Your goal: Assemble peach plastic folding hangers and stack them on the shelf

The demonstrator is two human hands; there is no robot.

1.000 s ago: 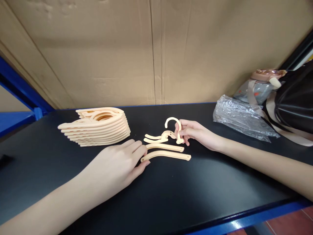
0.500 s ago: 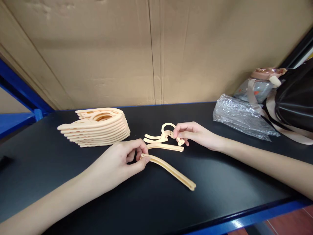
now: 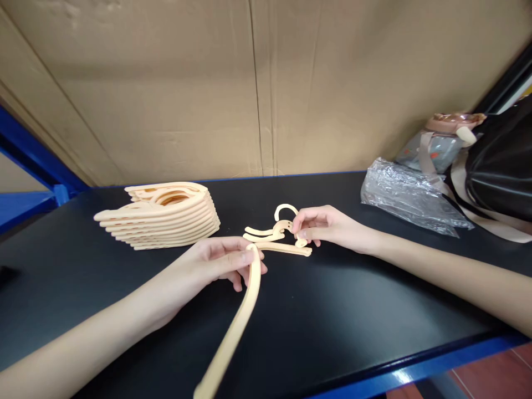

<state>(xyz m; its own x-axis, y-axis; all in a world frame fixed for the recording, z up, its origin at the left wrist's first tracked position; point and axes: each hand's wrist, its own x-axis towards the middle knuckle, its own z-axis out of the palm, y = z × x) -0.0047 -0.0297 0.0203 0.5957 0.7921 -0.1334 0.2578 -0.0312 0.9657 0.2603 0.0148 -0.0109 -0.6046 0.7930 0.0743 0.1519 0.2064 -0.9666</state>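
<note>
My left hand (image 3: 220,263) pinches one end of a curved, cream plastic hanger arm (image 3: 236,318), whose free end reaches down toward the bottom of the view. At the table's middle, my right hand (image 3: 318,224) has its fingers closed on the right side of a cream hanger hook piece (image 3: 284,224). That piece has a round hook and split arms pointing left; part of it is hidden by the fingers. Just in front of it, a second loose hanger arm (image 3: 286,249) lies on the black table.
To the left stands a stack of folded cream hangers (image 3: 166,216). Crumpled clear plastic (image 3: 407,194), a strapped bottle (image 3: 440,141) and a black bag (image 3: 507,166) sit at the right. Cardboard (image 3: 174,88) rises behind the table (image 3: 353,310), which has a blue front edge.
The hanger arm in my left hand has swung from pointing right to pointing down toward me, and is lifted. My right hand and the hook piece have shifted slightly left.
</note>
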